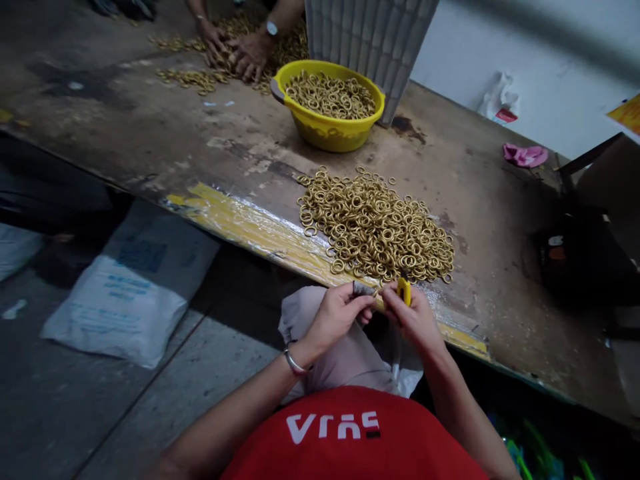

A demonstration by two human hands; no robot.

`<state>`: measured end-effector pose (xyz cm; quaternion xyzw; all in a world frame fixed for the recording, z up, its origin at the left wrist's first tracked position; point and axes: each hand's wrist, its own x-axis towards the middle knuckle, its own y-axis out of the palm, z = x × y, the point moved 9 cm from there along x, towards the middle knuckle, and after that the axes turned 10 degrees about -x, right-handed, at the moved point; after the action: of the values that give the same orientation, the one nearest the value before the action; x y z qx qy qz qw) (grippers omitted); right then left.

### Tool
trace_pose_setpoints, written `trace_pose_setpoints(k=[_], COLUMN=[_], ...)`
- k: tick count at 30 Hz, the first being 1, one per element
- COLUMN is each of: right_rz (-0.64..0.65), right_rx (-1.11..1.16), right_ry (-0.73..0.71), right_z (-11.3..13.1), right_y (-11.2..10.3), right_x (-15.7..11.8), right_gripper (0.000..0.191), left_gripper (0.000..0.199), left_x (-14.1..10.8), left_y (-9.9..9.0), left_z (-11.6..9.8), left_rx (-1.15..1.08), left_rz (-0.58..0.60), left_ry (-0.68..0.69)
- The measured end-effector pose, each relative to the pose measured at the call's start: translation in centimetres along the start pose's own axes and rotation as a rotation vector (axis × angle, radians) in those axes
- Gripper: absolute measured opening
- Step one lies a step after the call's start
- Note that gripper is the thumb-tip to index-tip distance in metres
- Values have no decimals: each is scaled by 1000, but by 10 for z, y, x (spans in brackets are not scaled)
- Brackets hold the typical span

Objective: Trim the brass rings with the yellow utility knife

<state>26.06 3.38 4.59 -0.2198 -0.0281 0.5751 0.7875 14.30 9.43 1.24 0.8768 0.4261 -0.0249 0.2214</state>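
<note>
At the table's front edge, just below a heap of gold-coloured rings (375, 223), both hands work close together. My left hand (345, 310) has its fingers closed on a small ring (376, 292), and a grey wrap (363, 288) covers one of its fingers. A yellow cutter (404, 291) is gripped in my right hand (410, 313), its dark tip pointing up toward the heap. The right fingertips meet the ring from the other side.
Behind the heap stands a yellow basin (330, 137) full of rings, beside a grey ribbed crate (367, 40). Another person's hands (245, 53) touch more rings at the back left. A pink cloth (525, 155) lies at the right. White sacks (120, 300) rest on the floor.
</note>
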Motion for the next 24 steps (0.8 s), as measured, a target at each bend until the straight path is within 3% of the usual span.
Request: trace_pose_setpoints(k=[4, 7, 15, 20, 24], right_rz=[-110, -82, 3, 59, 27], right_rx=[-642, -865, -1105, -1109, -1121], right_ry=[-289, -306, -192, -184, -176], right_z=[20, 15, 11, 9, 10], right_y=[-3, 4, 8, 11, 15], right_x=[-19, -28, -32, -35, -37], right_gripper=[12, 20, 24, 25, 23], left_gripper=[26, 27, 20, 16, 16], left_x=[-8, -14, -24, -29, -31], left_y=[1, 3, 7, 1, 2], left_z=[15, 16, 1, -5, -9], left_rx=[-290, -286, 35, 279, 330], left_rz=[18, 18, -14, -74, -60], left_ry=[-144, -153, -4, 143, 189])
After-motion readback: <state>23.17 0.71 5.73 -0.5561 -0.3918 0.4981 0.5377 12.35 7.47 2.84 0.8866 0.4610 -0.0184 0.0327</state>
